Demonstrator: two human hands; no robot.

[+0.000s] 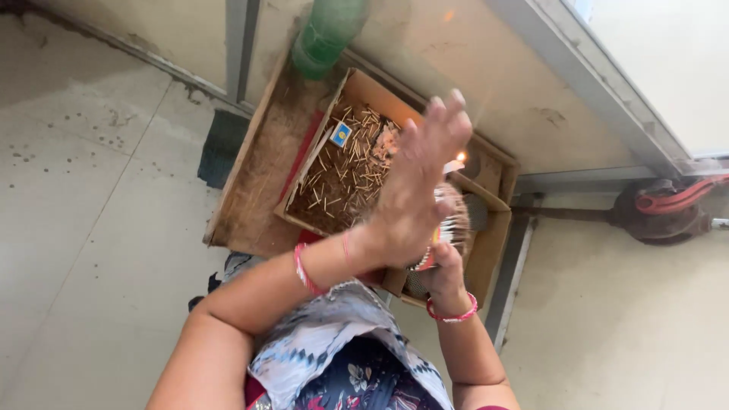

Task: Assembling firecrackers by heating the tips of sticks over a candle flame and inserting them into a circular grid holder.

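Matchsticks point(449, 226), gathered in a tight bundle just over the near corner of the cardboard box point(357, 91), look light, thin and brittle, so I judge they are best gripped round the middle of the bundle, not pinched at the tips. Right hand point(440, 267) is closed round the bundle from below, wrist bent upward. Left hand point(421, 171) is flat and open, fingers spread, holding nothing, palm against the bundle above the loose sticks in the box.
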